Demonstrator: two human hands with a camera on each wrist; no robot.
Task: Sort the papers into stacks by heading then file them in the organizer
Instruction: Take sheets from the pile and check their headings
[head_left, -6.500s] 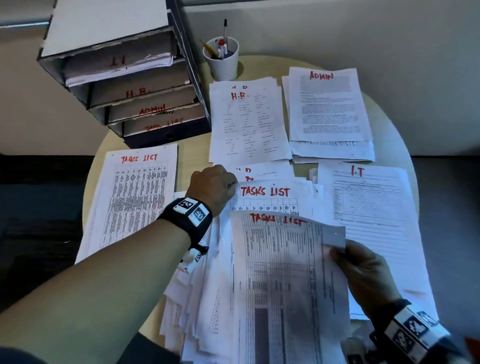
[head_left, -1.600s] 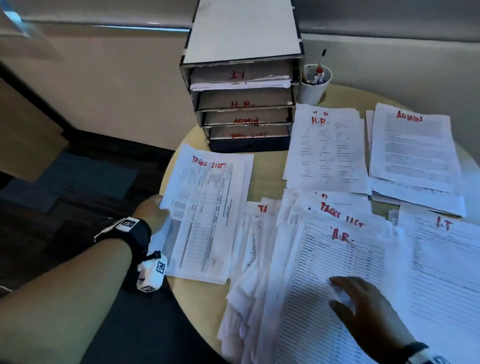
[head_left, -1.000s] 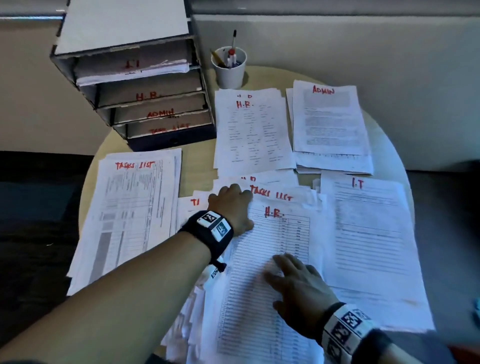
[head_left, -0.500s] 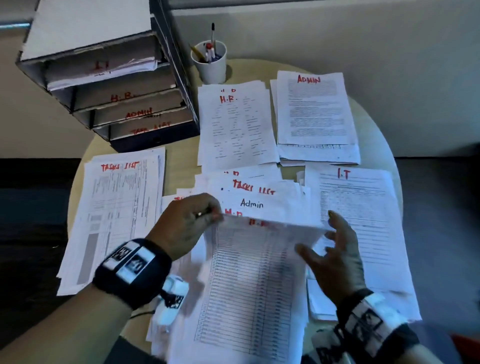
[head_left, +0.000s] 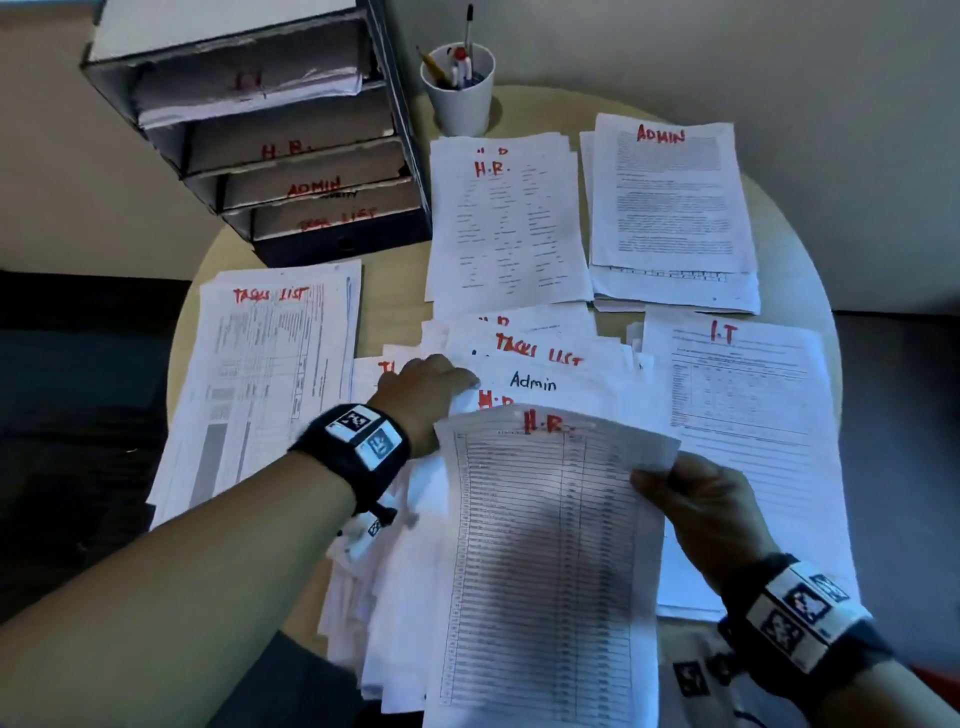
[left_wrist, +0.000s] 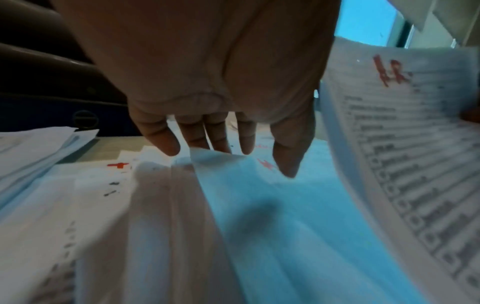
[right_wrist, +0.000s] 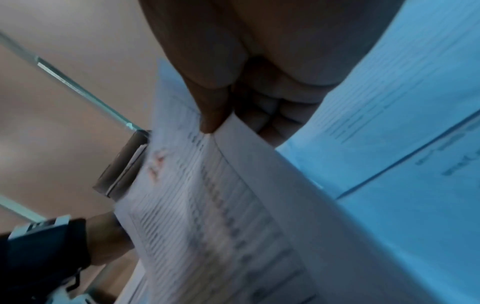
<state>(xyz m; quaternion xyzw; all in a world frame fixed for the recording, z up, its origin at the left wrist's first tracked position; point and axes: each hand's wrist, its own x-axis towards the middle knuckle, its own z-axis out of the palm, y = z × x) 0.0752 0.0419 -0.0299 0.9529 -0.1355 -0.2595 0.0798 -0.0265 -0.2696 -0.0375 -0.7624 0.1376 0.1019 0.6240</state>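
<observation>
The right hand (head_left: 711, 512) pinches the right edge of an H.R. sheet (head_left: 545, 561), thumb (right_wrist: 213, 111) on the printed face and the curled fingers behind it. The sheet is lifted off the unsorted pile (head_left: 415, 597), its long axis running toward and away from the person, its red heading at the far end, its right top corner bent down at the grip. The left hand (head_left: 423, 389) lies on the pile, its fingers (left_wrist: 194, 135) straight and slightly apart, tips touching the top corner of a sheet; they hold nothing. Just beyond them lie sheets headed Admin (head_left: 532, 382) and Tasks List.

Around the pile lie four sorted stacks: the Tasks List stack (head_left: 265, 384) to the left, the H.R. stack (head_left: 504, 223) beyond, the Admin stack (head_left: 670, 208) at far right, and the I.T stack (head_left: 748, 415) just right of the lifted sheet. The organizer (head_left: 270, 130) stands at far left, its four trays marked I.T, H.R., Admin and Tasks List; papers show in the top tray. A white cup (head_left: 460, 98) of pens stands beside it.

All rest on a round, pale wooden counter (head_left: 395, 291) against a light wall; dark flooring shows at left.
</observation>
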